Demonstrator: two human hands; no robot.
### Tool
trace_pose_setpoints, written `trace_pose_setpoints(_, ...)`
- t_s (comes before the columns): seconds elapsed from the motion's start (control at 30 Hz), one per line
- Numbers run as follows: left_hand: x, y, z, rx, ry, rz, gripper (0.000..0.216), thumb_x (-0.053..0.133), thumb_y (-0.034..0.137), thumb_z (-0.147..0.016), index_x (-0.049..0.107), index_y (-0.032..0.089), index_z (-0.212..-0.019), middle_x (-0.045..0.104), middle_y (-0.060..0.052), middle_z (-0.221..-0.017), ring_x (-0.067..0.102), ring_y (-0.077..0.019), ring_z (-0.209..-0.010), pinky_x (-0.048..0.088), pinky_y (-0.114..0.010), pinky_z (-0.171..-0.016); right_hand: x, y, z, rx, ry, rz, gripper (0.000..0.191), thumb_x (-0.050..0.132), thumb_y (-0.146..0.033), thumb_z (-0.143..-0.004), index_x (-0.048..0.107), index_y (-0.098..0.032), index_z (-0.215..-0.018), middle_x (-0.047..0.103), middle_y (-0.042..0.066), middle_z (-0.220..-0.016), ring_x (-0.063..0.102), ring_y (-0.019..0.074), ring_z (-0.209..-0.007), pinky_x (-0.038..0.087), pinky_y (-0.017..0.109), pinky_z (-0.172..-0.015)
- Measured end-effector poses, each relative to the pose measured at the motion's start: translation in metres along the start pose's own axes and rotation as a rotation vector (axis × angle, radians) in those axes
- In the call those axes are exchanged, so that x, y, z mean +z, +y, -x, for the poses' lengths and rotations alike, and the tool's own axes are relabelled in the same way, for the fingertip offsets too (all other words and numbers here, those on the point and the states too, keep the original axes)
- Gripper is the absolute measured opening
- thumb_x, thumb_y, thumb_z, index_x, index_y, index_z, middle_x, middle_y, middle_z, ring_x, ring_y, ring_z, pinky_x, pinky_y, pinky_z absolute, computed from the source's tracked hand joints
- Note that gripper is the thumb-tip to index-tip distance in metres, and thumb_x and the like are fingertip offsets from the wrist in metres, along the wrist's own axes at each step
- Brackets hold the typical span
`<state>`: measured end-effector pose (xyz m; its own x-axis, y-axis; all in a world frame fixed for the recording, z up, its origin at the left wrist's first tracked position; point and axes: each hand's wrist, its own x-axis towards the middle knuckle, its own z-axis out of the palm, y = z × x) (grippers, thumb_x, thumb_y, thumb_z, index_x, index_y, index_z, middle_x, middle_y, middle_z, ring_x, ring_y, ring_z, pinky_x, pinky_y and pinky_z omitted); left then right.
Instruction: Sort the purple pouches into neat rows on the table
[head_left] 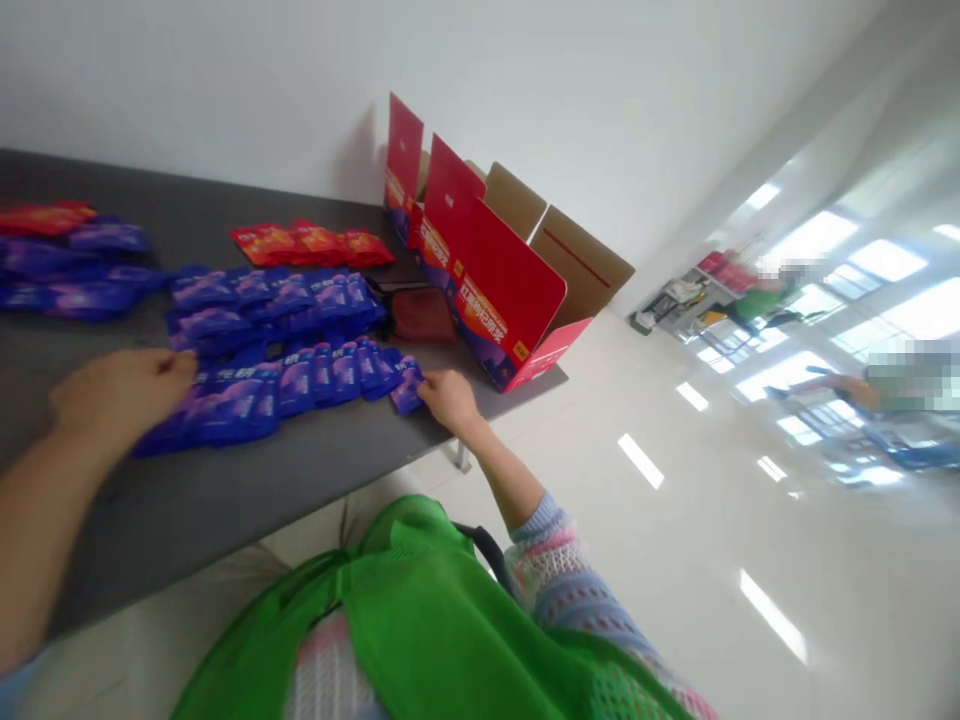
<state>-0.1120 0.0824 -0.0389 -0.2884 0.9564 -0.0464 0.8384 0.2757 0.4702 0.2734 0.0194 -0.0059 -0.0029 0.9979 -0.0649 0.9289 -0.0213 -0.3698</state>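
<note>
A row of overlapping blue-purple packets point(296, 380) lies along the front of the dark table. My right hand point(448, 400) pinches the edge of the last blue packet point(406, 385) at the row's right end. At the left end my left hand point(124, 390) is closed, thumb and fingers together at the edge of the packets; what it grips is partly hidden. Behind this row is another pile of blue packets point(277, 300). Farther back lie red-orange packets point(311, 243).
Open red cardboard boxes point(487, 280) stand at the table's right end, against the wall. A dark reddish-brown item point(421, 315) lies beside them. More blue packets point(75, 270) and red ones are at far left. People and a cluttered shelf point(690, 290) are across the floor.
</note>
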Motion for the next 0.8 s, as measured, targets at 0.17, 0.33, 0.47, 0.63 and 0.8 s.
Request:
trace_pose_setpoints(0.17,-0.007,0.017,0.017,-0.078,0.115,-0.095,0.031,0.056,0.047,-0.091,0.072,0.021,-0.086,0.039,-0.001,-0.06,0.035,-0.019,-0.068,0.043,-0.04,-0.08,0.01,-0.006,-0.02,-0.041,0.038,-0.001,0.024,0.056,-0.028,-0.096,0.08,-0.021,-0.094,0.079,0.007,-0.094,0.066,0.0195,-0.083,0.033,0.027,-0.065)
trace_pose_setpoints(0.33,-0.011,0.018,0.023,-0.018,0.105,-0.072,0.037,0.053,0.047,-0.094,0.076,0.017,-0.093,0.038,-0.001,-0.061,0.035,-0.0184,-0.068,0.045,-0.041,-0.083,0.017,-0.019,-0.034,-0.017,0.079,0.085,0.03,0.053,-0.032,-0.101,0.081,-0.022,-0.103,0.081,0.01,-0.103,0.073,0.0229,-0.094,0.042,0.026,-0.073)
trace_pose_setpoints(0.47,-0.012,0.019,0.026,0.014,0.084,-0.087,0.045,0.05,0.05,-0.097,0.078,0.016,-0.106,0.05,-0.004,-0.066,0.052,-0.0248,-0.084,0.048,-0.047,-0.092,0.016,-0.036,-0.034,0.017,0.081,0.163,0.039,0.046,-0.039,-0.108,0.08,-0.023,-0.116,0.081,0.013,-0.113,0.076,0.0264,-0.105,0.05,0.029,-0.083)
trace_pose_setpoints(0.63,-0.007,0.014,0.02,0.017,0.103,-0.072,0.043,0.05,0.049,-0.096,0.078,0.016,-0.102,0.052,-0.005,-0.072,0.053,-0.0262,-0.084,0.051,-0.055,-0.092,0.016,-0.047,-0.026,0.11,0.104,0.2,0.063,0.033,-0.052,-0.112,0.079,-0.01,-0.116,0.078,0.024,-0.114,0.076,0.0324,-0.109,0.055,0.036,-0.092)
trace_pose_setpoints(0.8,-0.003,0.011,0.017,0.045,0.158,-0.031,0.036,0.056,0.044,-0.095,0.076,0.015,-0.088,0.047,-0.003,-0.062,0.051,-0.0239,-0.079,0.052,-0.055,-0.092,0.016,-0.047,-0.018,0.074,0.108,0.211,0.055,0.033,-0.052,-0.112,0.076,-0.02,-0.126,0.079,0.019,-0.114,0.077,0.0325,-0.108,0.056,0.039,-0.092)
